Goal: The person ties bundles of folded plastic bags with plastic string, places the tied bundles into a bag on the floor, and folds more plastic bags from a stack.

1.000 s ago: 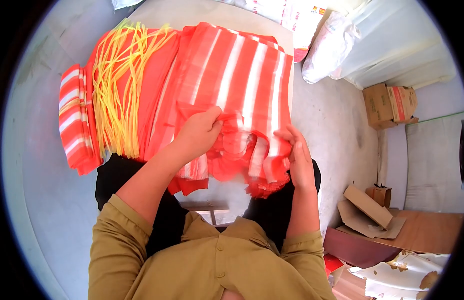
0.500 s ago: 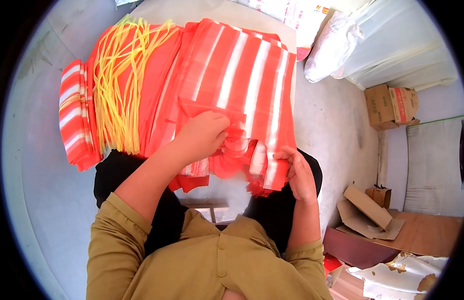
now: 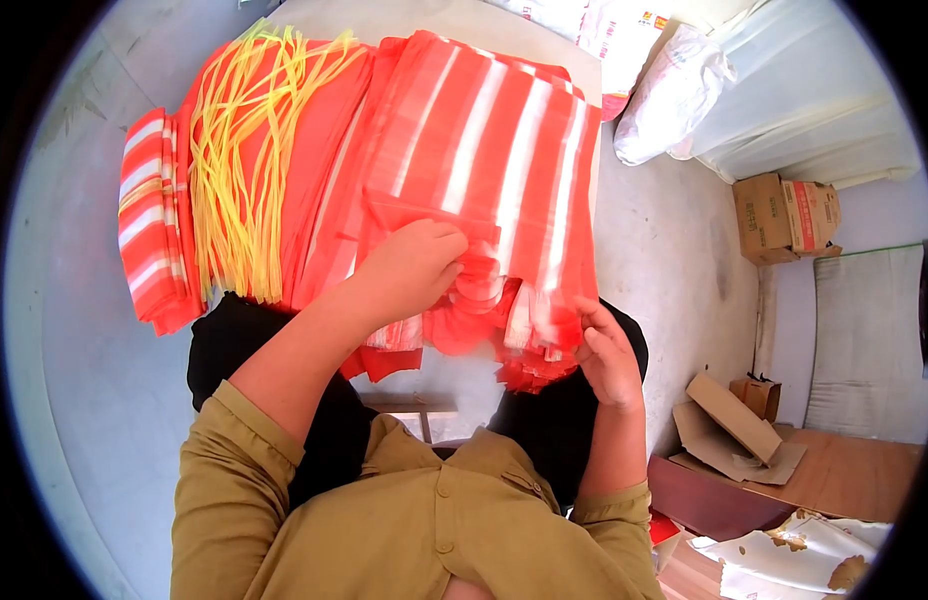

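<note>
A stack of red-and-white striped plastic bags (image 3: pixel 484 150) lies in front of me, its cut handle ends toward my lap. My left hand (image 3: pixel 419 262) is closed at the near edge of the top bag, thumb and fingers together on the thin red film. At the right handle end my right hand (image 3: pixel 609 352) has its thumb and forefinger pinched on the edge of the same bag. Its other fingers are curled. Loose handle loops (image 3: pixel 474 300) hang between the hands, partly see-through and crumpled.
To the left, a bunch of yellow strips (image 3: pixel 246 170) lies over more red bags, beside a folded striped bundle (image 3: pixel 149 220). A white sack (image 3: pixel 674 95) stands beyond the table's right side. Cardboard boxes (image 3: pixel 784 215) and a flattened carton (image 3: pixel 734 430) are at the right.
The right handle end of the top bag has been lifted and folded back from its flat position, and my right hand has closed on it. My left hand has hardly moved.
</note>
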A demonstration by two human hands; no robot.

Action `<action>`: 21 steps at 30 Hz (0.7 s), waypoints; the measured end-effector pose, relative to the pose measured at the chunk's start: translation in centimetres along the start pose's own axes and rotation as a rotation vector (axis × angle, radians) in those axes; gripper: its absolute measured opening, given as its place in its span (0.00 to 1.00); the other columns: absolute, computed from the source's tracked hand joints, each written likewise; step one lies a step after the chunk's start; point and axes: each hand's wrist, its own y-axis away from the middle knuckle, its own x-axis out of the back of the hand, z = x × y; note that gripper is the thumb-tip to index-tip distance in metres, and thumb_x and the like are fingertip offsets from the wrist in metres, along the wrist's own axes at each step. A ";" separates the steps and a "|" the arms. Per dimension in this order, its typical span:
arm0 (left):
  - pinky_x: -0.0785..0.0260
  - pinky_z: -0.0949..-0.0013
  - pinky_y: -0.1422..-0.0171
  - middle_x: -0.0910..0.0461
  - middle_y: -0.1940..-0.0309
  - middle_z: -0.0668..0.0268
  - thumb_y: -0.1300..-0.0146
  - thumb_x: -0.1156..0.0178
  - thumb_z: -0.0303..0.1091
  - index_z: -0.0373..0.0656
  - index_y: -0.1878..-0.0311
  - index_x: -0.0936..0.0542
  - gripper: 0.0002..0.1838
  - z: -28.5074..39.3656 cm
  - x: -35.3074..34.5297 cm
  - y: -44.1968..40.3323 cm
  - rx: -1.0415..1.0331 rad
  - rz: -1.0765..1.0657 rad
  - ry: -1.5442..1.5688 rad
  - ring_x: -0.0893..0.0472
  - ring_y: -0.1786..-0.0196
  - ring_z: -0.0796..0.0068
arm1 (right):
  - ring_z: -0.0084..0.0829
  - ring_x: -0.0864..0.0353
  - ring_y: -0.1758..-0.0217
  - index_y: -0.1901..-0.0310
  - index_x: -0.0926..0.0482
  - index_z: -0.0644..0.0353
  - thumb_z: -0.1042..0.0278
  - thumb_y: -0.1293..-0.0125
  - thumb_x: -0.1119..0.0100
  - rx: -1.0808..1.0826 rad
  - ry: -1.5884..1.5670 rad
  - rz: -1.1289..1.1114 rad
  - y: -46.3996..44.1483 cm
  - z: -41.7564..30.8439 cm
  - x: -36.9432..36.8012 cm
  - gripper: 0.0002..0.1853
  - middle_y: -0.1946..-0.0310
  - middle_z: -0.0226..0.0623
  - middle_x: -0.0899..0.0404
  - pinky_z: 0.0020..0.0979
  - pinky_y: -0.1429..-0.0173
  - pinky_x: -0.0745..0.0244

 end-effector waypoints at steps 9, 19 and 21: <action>0.26 0.52 0.39 0.18 0.51 0.54 0.36 0.36 0.25 0.36 0.47 0.21 0.14 -0.2 -0.4 0.2 0.027 -0.017 0.007 0.21 0.44 0.48 | 0.26 0.17 0.45 0.39 0.22 0.66 0.86 0.32 0.45 0.068 0.379 0.076 -7.5 -3.3 -3.3 0.21 0.49 0.34 0.16 0.31 0.36 0.23; 0.25 0.53 0.39 0.18 0.47 0.57 0.38 0.33 0.25 0.37 0.53 0.19 0.11 0.2 -0.1 0.2 0.007 -0.048 0.017 0.20 0.43 0.49 | 0.16 0.24 0.62 0.46 0.17 0.64 0.74 0.26 0.41 -0.131 0.685 -0.156 -14.5 -4.2 -4.1 0.11 0.63 0.24 0.19 0.23 0.58 0.27; 0.24 0.53 0.40 0.19 0.46 0.55 0.39 0.32 0.26 0.38 0.55 0.19 0.10 0.3 0.1 0.3 0.013 -0.084 -0.030 0.20 0.44 0.49 | 0.17 0.23 0.61 0.46 0.16 0.64 0.73 0.26 0.41 -0.090 0.740 -0.172 -15.3 -3.7 -4.5 0.11 0.62 0.24 0.19 0.24 0.57 0.26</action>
